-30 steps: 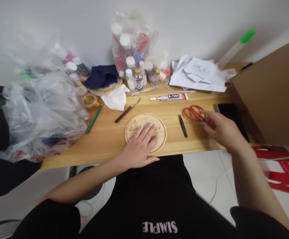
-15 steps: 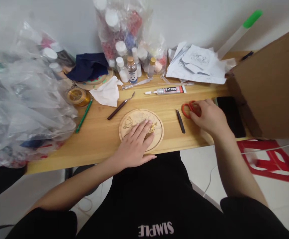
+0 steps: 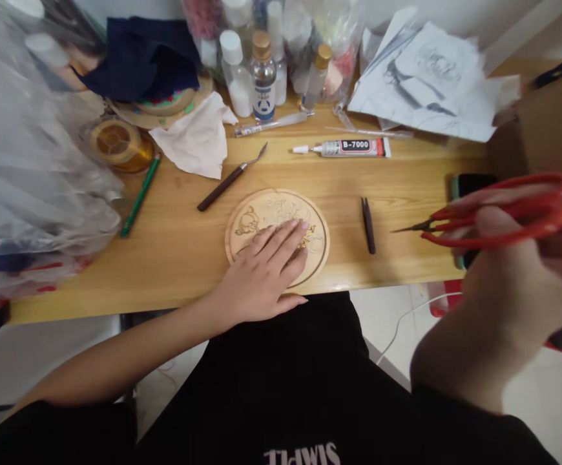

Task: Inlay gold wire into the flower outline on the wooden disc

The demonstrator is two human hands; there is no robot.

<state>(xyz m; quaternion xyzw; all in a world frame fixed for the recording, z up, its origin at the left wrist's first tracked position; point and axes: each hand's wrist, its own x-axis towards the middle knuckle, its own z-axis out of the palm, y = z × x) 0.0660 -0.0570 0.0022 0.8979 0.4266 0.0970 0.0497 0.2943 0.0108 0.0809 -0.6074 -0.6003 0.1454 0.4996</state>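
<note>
My left hand lies flat, fingers stretched out, on a round wooden board near the table's front edge. Line drawings and gold-coloured wire shapes show on the board, partly hidden under the fingers. At the right, my right hand is raised above the table and holds red-handled scissors, their dark tips pointing left. Black tweezers lie on the table between the board and the scissors. Behind the board rests a dark-handled palette knife.
A B-7000 glue tube, a pen and small bottles are at the back. On the left are a green pencil, a spool of golden wire and plastic bags. Paper sketches lie back right, near a cardboard box.
My right hand has picked the red scissors up off the table and raised them to the right. My left hand stays on the board. The view has tilted down and come closer.
</note>
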